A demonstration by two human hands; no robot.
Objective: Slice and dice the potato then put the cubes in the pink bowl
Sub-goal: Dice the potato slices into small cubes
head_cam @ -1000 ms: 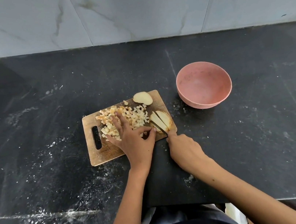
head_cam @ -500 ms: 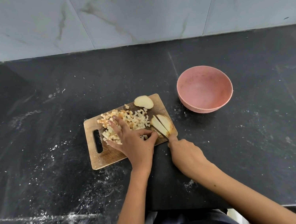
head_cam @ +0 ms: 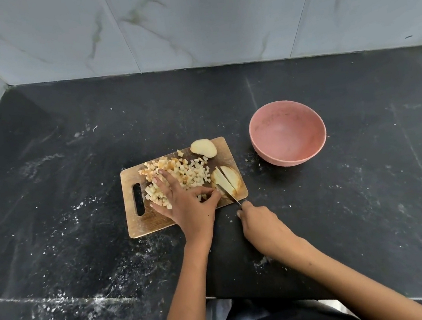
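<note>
A rectangular wooden cutting board with a slotted handle hole at its left end lies on the black speckled stone counter; a heap of small pale diced potato cubes covers its middle; a rounded potato end piece with tan skin rests at the far edge of the board, apart from the heap; a stack of flat potato slices sits at the right end of the board, near its front corner.

The left hand lies over the near part of the cubes, fingers spread and fairly straight across them, the thumb reaching right to touch the slices; the right hand is just off the board's front right corner, fingers curled round the handle of a thin-bladed knife, whose blade runs up into the slices.

The round pink bowl stands upright on the counter to the right of the board, near it but not touching, with no cubes inside; pale marbled wall tiles rise behind the counter.
</note>
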